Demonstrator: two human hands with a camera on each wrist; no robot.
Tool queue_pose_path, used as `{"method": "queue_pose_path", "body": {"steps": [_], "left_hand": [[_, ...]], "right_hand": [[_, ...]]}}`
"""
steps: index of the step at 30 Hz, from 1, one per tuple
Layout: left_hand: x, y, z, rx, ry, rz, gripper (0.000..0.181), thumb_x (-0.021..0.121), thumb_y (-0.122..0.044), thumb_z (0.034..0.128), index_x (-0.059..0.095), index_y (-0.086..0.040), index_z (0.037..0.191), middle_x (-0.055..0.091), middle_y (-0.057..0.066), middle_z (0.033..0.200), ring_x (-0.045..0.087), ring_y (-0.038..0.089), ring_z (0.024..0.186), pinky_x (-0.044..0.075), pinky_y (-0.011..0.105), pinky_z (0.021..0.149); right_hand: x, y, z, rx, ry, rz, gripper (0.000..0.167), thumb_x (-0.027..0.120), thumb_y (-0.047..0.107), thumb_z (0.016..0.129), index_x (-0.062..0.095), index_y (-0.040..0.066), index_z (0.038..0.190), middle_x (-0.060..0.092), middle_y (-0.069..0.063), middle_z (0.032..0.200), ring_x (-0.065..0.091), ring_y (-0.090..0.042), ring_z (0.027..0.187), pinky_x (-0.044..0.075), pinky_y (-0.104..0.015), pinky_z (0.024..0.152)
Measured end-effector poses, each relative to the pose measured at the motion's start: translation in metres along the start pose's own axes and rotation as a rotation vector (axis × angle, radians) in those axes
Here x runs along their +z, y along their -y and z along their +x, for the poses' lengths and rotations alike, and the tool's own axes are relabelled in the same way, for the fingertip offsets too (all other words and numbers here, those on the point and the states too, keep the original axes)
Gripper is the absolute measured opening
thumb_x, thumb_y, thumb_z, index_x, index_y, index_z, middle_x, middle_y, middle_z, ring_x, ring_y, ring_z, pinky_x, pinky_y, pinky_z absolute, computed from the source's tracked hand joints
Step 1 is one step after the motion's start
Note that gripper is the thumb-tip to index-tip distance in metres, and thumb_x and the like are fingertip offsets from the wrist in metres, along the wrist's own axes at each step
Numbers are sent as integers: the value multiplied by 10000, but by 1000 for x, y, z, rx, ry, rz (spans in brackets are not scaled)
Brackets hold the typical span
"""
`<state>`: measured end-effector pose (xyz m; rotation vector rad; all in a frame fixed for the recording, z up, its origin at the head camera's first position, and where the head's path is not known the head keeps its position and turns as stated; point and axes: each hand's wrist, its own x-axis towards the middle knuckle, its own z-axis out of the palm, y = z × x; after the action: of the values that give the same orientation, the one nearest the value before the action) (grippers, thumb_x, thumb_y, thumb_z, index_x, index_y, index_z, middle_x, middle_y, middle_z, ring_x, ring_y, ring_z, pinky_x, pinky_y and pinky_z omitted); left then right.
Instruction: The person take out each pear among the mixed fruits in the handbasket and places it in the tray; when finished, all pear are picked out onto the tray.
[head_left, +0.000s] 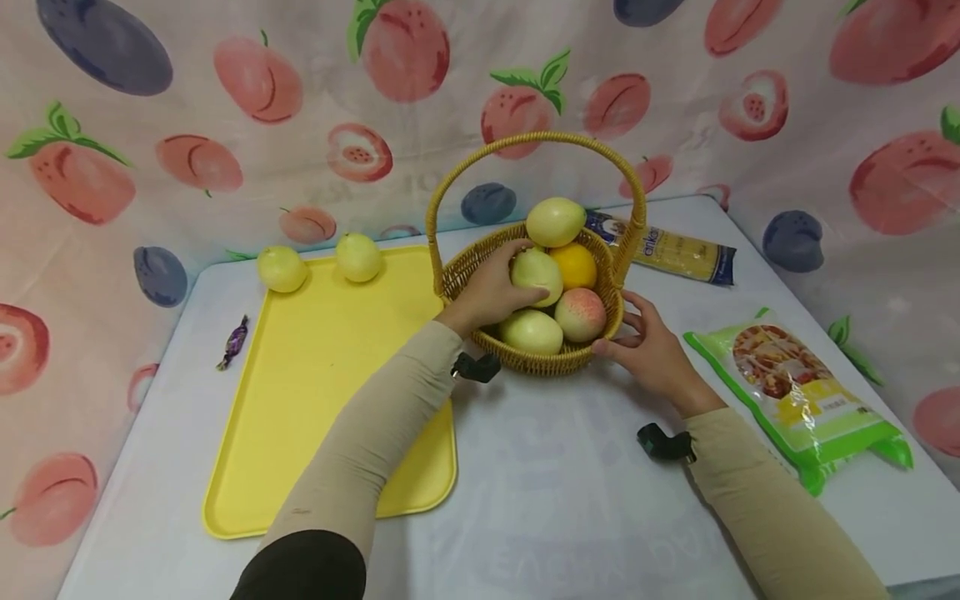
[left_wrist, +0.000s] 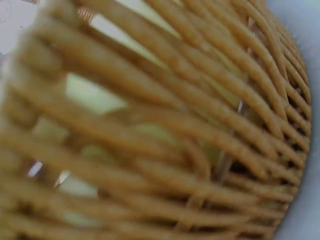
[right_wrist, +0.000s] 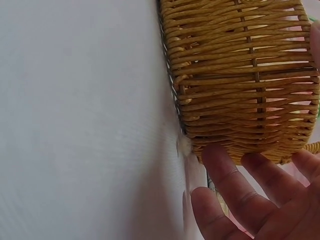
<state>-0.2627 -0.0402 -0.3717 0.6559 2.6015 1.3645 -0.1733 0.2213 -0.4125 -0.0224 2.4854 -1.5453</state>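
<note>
A wicker basket (head_left: 540, 362) with a tall arched handle holds several fruits. My left hand (head_left: 491, 287) reaches over its left rim and grips a pale yellow-green fruit (head_left: 538, 275), thumb in front and fingers behind. Around that fruit lie an orange (head_left: 576, 265), a pinkish peach (head_left: 581, 315) and two more pale yellow fruits, one in front and one at the back. On the basket's right outer side rests my right hand (head_left: 651, 354), its fingers (right_wrist: 245, 195) fairly straight against the weave. Only blurred wicker fills the left wrist view; that hand is hidden there.
A yellow tray (head_left: 315, 400) lies left of the basket, with two pale yellow fruits (head_left: 358, 257) at its back edge. Left of it is a purple wrapped candy (head_left: 234, 342). A pasta packet (head_left: 678, 254) lies behind the basket, and a green food bag (head_left: 802, 392) at right.
</note>
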Motion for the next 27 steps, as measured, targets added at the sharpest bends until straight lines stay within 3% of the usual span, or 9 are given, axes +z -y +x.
{"method": "queue_pose_path", "body": {"steps": [10, 19, 27], "left_hand": [[-22, -13, -13, 97, -22, -13, 768, 781, -275, 887, 388, -93, 1520, 442, 69, 1488, 516, 212, 1206, 474, 347, 964], [-41, -24, -43, 153, -4, -6, 767, 798, -248, 873, 396, -95, 1509, 434, 81, 1508, 493, 201, 1263, 424, 331, 1038], [-62, -24, -77, 136, 38, 33, 769, 818, -257, 856, 415, -88, 1487, 474, 76, 1455, 523, 214, 1234, 447, 362, 1026]], "right_hand": [[-2, 2, 0, 15, 1, -29, 1063, 764, 472, 870, 47, 251, 1622, 316, -198, 1584, 490, -421, 1311, 399, -589, 1044], [-2, 2, 1, 27, 5, -26, 1091, 771, 488, 857, 35, 244, 1623, 298, -205, 1591, 463, -432, 1331, 380, -590, 1058], [-3, 2, 0, 16, 4, -11, 1075, 771, 472, 865, 41, 252, 1623, 307, -200, 1588, 464, -429, 1331, 396, -591, 1045]]}}
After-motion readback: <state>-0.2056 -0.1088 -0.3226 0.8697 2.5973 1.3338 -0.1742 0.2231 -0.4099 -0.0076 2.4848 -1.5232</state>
